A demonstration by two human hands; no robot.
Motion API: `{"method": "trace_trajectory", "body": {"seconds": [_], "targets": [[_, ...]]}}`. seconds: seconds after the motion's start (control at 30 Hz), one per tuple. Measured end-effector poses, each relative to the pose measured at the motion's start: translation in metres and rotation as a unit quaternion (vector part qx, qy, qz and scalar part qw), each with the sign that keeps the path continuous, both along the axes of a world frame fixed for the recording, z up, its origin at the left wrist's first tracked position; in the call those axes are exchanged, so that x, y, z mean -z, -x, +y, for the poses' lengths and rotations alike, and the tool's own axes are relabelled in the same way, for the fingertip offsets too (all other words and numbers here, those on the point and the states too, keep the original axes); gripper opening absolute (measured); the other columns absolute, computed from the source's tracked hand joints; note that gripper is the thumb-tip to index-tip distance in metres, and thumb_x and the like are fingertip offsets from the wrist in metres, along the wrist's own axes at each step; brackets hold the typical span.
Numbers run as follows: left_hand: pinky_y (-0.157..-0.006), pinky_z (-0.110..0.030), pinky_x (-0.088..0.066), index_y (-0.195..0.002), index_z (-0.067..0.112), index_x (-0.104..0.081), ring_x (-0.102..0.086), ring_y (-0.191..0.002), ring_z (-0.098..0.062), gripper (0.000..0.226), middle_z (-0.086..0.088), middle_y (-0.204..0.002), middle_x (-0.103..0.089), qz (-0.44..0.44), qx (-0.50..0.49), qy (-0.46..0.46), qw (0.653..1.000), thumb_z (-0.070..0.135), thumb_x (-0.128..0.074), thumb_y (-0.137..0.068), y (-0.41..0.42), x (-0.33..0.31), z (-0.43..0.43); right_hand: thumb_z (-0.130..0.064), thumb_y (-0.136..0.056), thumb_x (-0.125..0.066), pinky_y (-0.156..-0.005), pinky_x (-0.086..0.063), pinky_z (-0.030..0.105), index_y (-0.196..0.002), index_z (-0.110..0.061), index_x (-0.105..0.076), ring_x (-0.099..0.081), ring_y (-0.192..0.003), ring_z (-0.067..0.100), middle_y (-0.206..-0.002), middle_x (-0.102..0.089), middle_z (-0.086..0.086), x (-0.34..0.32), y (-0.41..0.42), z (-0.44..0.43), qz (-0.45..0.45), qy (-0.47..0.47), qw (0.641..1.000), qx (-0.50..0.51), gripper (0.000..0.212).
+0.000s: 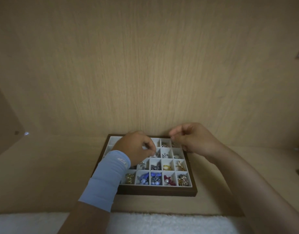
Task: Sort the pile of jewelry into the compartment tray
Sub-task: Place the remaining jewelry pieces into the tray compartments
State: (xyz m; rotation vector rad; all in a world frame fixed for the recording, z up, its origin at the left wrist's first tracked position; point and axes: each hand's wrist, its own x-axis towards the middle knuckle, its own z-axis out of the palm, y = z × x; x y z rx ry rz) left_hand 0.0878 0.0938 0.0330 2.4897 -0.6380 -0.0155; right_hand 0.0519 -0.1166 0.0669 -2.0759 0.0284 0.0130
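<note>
Nearest, along the bottom edge: white fluffy towel (pixel 162 222). Beyond it, on the pale wooden shelf (pixel 52 174), dark-framed compartment tray (pixel 155 191) with white cells. Holds sorted jewelry (pixel 169 180) in the near rows: blue beads, red pieces with a pearl, gold clusters, silver bits further in. Reaches in with left hand (pixel 135 147), light-blue sleeve (pixel 108 179) on the forearm, pinching a small silver piece (pixel 155 154) over a middle cell. Holds right hand (pixel 194 141) above the tray's far right corner, fingers curled, thumb meeting forefinger; cannot tell whether anything sits between them. Behind, wood-grain wall (pixel 145 65).
</note>
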Motion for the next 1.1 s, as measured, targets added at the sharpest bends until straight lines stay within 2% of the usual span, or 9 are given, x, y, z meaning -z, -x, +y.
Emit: {"method": "trace_trajectory", "body": {"seconds": [0.1, 0.2, 0.37, 0.47, 0.57, 0.73, 0.9, 1.0, 1.1], "targets": [[-0.082, -0.023, -0.041, -0.092, 0.029, -0.077, -0.054, -0.09, -0.003, 0.011, 0.018, -0.089, -0.057, -0.006, 0.005, -0.028, 1.0, 0.033, -0.068, -0.088, 0.002, -0.003, -0.004, -0.024, -0.087, -0.074, -0.069, -0.054, 0.021, -0.08, -0.03, -0.077, -0.066, -0.071, -0.004, -0.076, -0.072, -0.016, 0.011, -0.002, 0.007, -0.038, 0.212, 0.976, -0.044, 0.009], [-0.081, -0.021, -0.041, -0.097, 0.028, -0.075, -0.057, -0.09, -0.005, 0.013, 0.016, -0.092, -0.058, -0.012, 0.001, -0.04, 0.999, 0.03, -0.065, -0.09, 0.002, -0.005, -0.005, -0.036, -0.087, -0.07, -0.079, -0.057, 0.031, -0.09, -0.031, -0.078, -0.065, -0.083, 0.003, -0.09, -0.073, -0.014, 0.021, -0.002, 0.018, -0.047, 0.372, 0.926, -0.051, 0.01], [-0.085, -0.027, -0.05, -0.088, 0.03, -0.075, -0.057, -0.089, -0.004, 0.011, 0.019, -0.089, -0.059, -0.014, 0.002, -0.042, 0.999, 0.028, -0.064, -0.089, 0.0, -0.005, -0.002, -0.042, -0.09, -0.064, -0.075, -0.056, 0.033, -0.094, -0.029, -0.077, -0.064, -0.084, 0.012, -0.092, -0.072, -0.009, 0.021, -0.002, 0.027, -0.086, 0.46, 0.883, -0.037, 0.019], [-0.087, -0.027, -0.048, -0.09, 0.028, -0.078, -0.054, -0.094, -0.006, 0.016, 0.019, -0.085, -0.057, -0.014, 0.011, -0.056, 0.998, 0.032, -0.062, -0.09, 0.002, -0.005, -0.003, -0.038, -0.091, -0.063, -0.073, -0.055, 0.031, -0.095, -0.03, -0.077, -0.064, -0.083, 0.011, -0.092, -0.071, -0.009, 0.022, -0.002, 0.029, -0.093, 0.467, 0.878, -0.052, 0.018], [-0.077, -0.018, -0.042, -0.093, 0.028, -0.077, -0.054, -0.084, -0.002, 0.015, 0.022, -0.082, -0.053, -0.004, 0.015, -0.04, 0.999, 0.028, -0.062, -0.092, 0.0, -0.006, -0.002, -0.036, -0.091, -0.062, -0.07, -0.052, 0.028, -0.092, -0.029, -0.076, -0.062, -0.08, 0.008, -0.09, -0.07, -0.01, 0.023, -0.001, 0.027, -0.102, 0.455, 0.883, -0.058, 0.016], [-0.066, -0.009, -0.039, -0.091, 0.03, -0.071, -0.056, -0.075, 0.003, 0.011, 0.019, -0.083, -0.062, -0.003, -0.029, 0.077, 0.997, 0.021, -0.066, -0.089, -0.003, -0.011, 0.01, -0.04, -0.09, -0.064, -0.07, -0.054, 0.03, -0.082, -0.031, -0.068, -0.061, -0.076, 0.004, -0.082, -0.067, -0.013, 0.017, -0.004, 0.019, -0.091, 0.358, 0.929, -0.025, 0.013], [-0.074, -0.021, -0.048, -0.088, 0.029, -0.071, -0.056, -0.074, -0.003, 0.011, 0.013, -0.082, -0.065, -0.002, -0.077, 0.183, 0.98, 0.019, -0.068, -0.086, -0.009, -0.015, 0.027, -0.034, -0.092, -0.066, -0.073, -0.055, 0.028, -0.083, -0.029, -0.069, -0.063, -0.078, 0.0, -0.082, -0.069, -0.014, 0.003, -0.01, 0.025, -0.114, 0.223, 0.968, -0.021, 0.01], [-0.077, -0.017, -0.045, -0.09, 0.029, -0.069, -0.056, -0.081, 0.001, 0.012, 0.015, -0.089, -0.064, -0.024, -0.102, 0.142, 0.984, 0.017, -0.068, -0.086, -0.014, -0.011, 0.043, -0.03, -0.093, -0.065, -0.074, -0.054, 0.027, -0.084, -0.028, -0.072, -0.063, -0.079, 0.0, -0.083, -0.069, -0.015, -0.001, -0.023, 0.042, -0.124, 0.247, 0.96, -0.046, 0.011], [-0.09, -0.023, -0.045, -0.094, 0.033, -0.068, -0.056, -0.093, -0.004, 0.016, 0.014, -0.101, -0.062, -0.023, -0.111, 0.075, 0.991, 0.02, -0.069, -0.085, -0.02, -0.004, 0.053, -0.028, -0.094, -0.06, -0.074, -0.055, 0.034, -0.089, -0.028, -0.074, -0.063, -0.08, 0.01, -0.086, -0.07, -0.011, 0.003, -0.038, 0.063, -0.125, 0.349, 0.924, -0.097, 0.015]]}}
